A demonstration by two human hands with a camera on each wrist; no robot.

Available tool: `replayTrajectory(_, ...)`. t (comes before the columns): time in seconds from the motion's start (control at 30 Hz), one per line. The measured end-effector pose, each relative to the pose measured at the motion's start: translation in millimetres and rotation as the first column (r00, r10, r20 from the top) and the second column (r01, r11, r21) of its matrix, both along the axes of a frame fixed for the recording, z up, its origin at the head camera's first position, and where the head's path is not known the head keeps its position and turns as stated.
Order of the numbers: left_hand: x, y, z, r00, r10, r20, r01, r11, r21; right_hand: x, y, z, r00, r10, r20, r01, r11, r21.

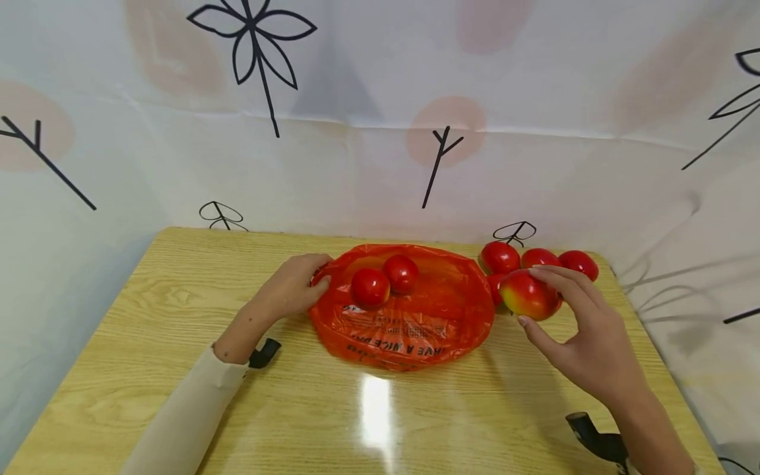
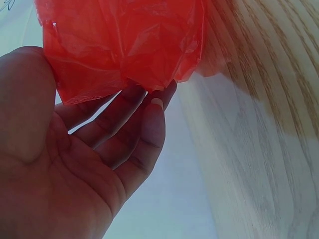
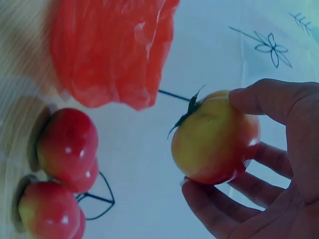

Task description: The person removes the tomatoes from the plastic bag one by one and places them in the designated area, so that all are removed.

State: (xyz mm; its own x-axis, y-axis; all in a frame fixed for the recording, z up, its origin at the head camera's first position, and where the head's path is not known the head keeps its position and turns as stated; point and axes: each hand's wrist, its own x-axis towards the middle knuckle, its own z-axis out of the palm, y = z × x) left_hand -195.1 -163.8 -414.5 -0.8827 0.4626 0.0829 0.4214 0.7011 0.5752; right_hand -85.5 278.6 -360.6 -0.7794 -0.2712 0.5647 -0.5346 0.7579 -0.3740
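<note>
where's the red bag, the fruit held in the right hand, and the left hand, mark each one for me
Red bag (image 1: 404, 333), head view: on its printed side.
Held fruit (image 3: 214, 142), right wrist view: on the middle of its skin.
Left hand (image 1: 291, 288), head view: on the back of the hand.

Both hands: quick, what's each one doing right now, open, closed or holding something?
Left hand: closed, holding the left edge of the red plastic bag.
Right hand: closed, holding a red-and-yellow fruit.
</note>
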Motion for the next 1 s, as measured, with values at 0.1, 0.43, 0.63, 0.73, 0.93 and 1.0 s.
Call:
replayTrajectory(0.1, -0.2, -0.2, -0.5, 1.0, -0.003, -0.003, 0.003, 1.0, 0.0, -3.6, 8.3, 0.2, 1.0, -0.012, 0.01, 0.012, 1.0, -0.014)
replayTrajectory(0.43, -1.0, -0.6, -1.7, 1.0, -0.009, -0.01, 0.009, 1.0, 0.006, -11.7, 32.8, -2.5, 0.996, -0.071, 0.05, 0.073, 0.997, -0.037)
replayTrajectory(0.63, -1.2, -1.0, -1.2, 1.0, -0.004, -0.002, 0.004, 1.0, 0.004, -16.9, 45.5, -5.8, 0.993, -0.107, 0.042, 0.109, 0.993, -0.045)
replayTrajectory(0.73, -1.2, -1.0, -0.7, 1.0, -0.002, 0.004, 0.002, 1.0, 0.0, -18.7, 52.0, -7.3, 0.991, -0.123, 0.055, 0.125, 0.991, -0.048)
replayTrajectory(0.93, -0.3, -0.9, 0.0, 1.0, 0.0, 0.005, 0.0, 1.0, -0.008, -22.3, 65.8, -13.1, 0.97, -0.203, 0.133, 0.21, 0.977, -0.037)
replayTrajectory(1.0, -0.2, -0.8, -0.1, 1.0, -0.001, 0.002, 0.001, 1.0, -0.011, -23.4, 70.0, -14.3, 0.96, -0.228, 0.165, 0.236, 0.971, -0.03)
